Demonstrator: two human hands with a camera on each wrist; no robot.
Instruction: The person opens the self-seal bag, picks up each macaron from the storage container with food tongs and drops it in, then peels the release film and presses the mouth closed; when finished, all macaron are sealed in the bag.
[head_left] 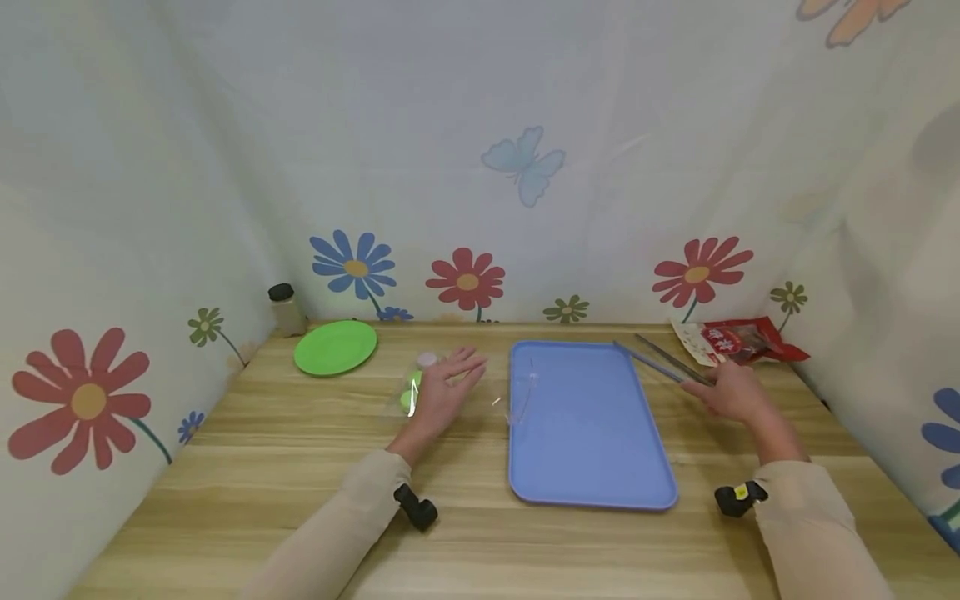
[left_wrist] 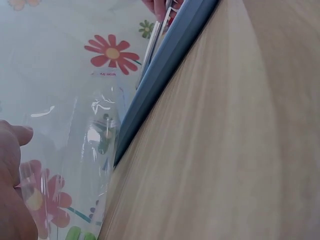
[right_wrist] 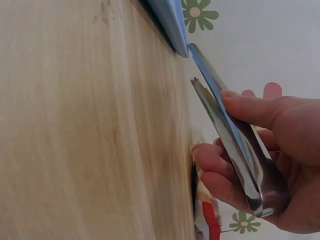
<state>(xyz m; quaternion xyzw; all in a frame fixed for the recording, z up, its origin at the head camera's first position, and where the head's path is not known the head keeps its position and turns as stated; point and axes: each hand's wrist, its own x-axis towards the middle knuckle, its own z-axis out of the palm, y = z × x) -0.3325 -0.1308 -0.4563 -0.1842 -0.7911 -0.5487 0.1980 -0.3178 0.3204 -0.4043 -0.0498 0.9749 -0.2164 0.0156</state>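
Note:
My left hand (head_left: 446,392) lies with straight fingers over a clear plastic bag (left_wrist: 75,145), left of the blue tray (head_left: 592,433). Small round green pieces (head_left: 409,400) show beside the wrist, partly covered by the hand. The bag's transparent far end overlaps the tray's left edge in the head view. On the other side, my right hand (head_left: 738,396) grips metal tongs (right_wrist: 232,150) near their joined end. The tongs' arms are spread, with their tips by the tray's upper right corner and nothing between them.
A red and white food packet (head_left: 738,340) lies at the back right, just beyond the right hand. At the back left are a green plate (head_left: 335,348) and a dark-lidded jar (head_left: 287,312). Flowered cloth (head_left: 420,167) rises behind the wooden table (head_left: 465,533).

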